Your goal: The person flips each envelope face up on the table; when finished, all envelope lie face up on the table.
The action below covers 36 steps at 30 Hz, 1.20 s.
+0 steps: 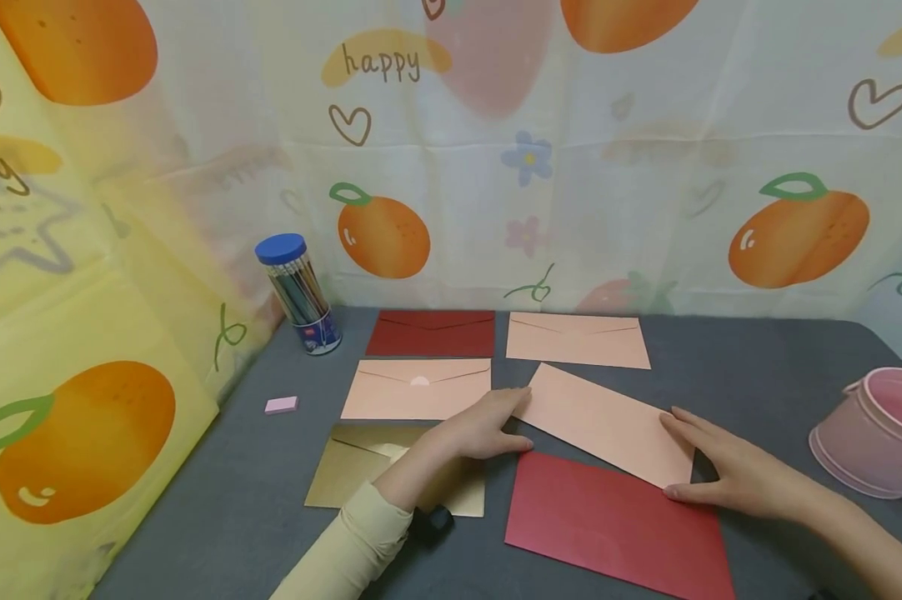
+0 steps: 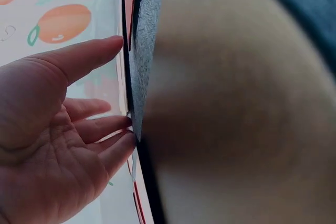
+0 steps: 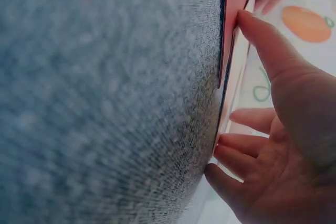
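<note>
A plain peach envelope (image 1: 604,425) lies at a slant on the dark grey table, its lower edge overlapping a large red envelope (image 1: 616,533). My left hand (image 1: 481,429) is at its left end, fingertips by the corner and thumb extended towards the red envelope's top edge. At the other end, my right hand (image 1: 744,467) spreads over the right corners, fingers on the upper side and thumb at the lower corner. Both wrist views show the left hand (image 2: 68,129) and right hand (image 3: 278,145) with fingers loosely extended, low against the table.
Behind lie a dark red envelope (image 1: 432,337) and another peach envelope (image 1: 578,337). To the left are a peach envelope with a pale seal (image 1: 391,400) and a gold envelope (image 1: 331,483), partly under my forearm. A pencil tub (image 1: 298,296), an eraser (image 1: 281,405) and a pink bucket (image 1: 864,442) stand around.
</note>
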{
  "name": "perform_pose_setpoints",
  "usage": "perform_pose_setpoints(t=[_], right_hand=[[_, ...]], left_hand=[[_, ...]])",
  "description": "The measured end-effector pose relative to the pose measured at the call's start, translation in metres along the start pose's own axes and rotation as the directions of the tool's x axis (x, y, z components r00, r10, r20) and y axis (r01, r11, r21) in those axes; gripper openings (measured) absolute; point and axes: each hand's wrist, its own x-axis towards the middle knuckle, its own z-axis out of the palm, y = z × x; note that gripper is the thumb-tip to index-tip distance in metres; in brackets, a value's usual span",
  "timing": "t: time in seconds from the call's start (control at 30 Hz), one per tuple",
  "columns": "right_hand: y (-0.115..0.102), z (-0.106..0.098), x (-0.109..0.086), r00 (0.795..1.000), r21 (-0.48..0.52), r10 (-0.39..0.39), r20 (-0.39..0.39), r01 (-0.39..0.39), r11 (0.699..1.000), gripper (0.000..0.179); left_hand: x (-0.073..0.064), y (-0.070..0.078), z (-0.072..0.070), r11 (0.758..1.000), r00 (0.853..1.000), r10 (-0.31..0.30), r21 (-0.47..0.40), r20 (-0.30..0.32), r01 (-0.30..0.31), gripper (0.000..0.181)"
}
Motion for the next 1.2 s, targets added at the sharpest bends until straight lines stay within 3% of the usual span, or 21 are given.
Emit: perform_pose_setpoints(t=[0.3,0.43,0.53,0.67,0.83,0.97,1.2], right_hand=[[-0.001,0.000,-0.002,0.999,-0.003,-0.023,0.030,0.023,1.000,0.098],[-0.002,-0.001,-0.001,0.999,0.007,-0.016,0.031,0.016,1.000,0.098],[-0.002,-0.001,-0.001,0.999,0.013,-0.013,0.032,0.013,1.000,0.097],[-0.003,-0.001,-0.001,0.999,0.018,-0.022,0.027,0.021,1.000,0.096],[-0.003,0.003,-0.003,0.999,0.006,-0.044,0.000,0.044,0.999,0.093],[-0.003,0.007,-0.007,0.998,-0.028,-0.060,-0.020,0.060,0.998,0.090],[-0.002,0.006,-0.008,0.997,-0.078,-0.067,-0.044,0.063,0.995,0.083]], left_hand=[[-0.001,-0.004,0.002,0.998,0.998,-0.006,-0.055,-0.059,0.002,0.068],[-0.002,-0.004,0.001,0.987,0.995,-0.042,-0.161,-0.095,0.027,0.066],[-0.003,-0.005,0.000,0.963,0.991,-0.063,-0.267,-0.118,0.029,0.064],[-0.004,-0.005,0.002,0.944,0.988,-0.068,-0.330,-0.142,0.018,0.062],[-0.008,-0.005,0.003,0.956,0.987,-0.066,-0.292,-0.149,0.019,0.049],[-0.012,-0.003,0.001,0.981,0.987,-0.009,-0.191,-0.159,-0.022,0.036],[-0.015,-0.001,-0.003,0.996,0.963,0.072,-0.038,-0.258,-0.084,0.023]])
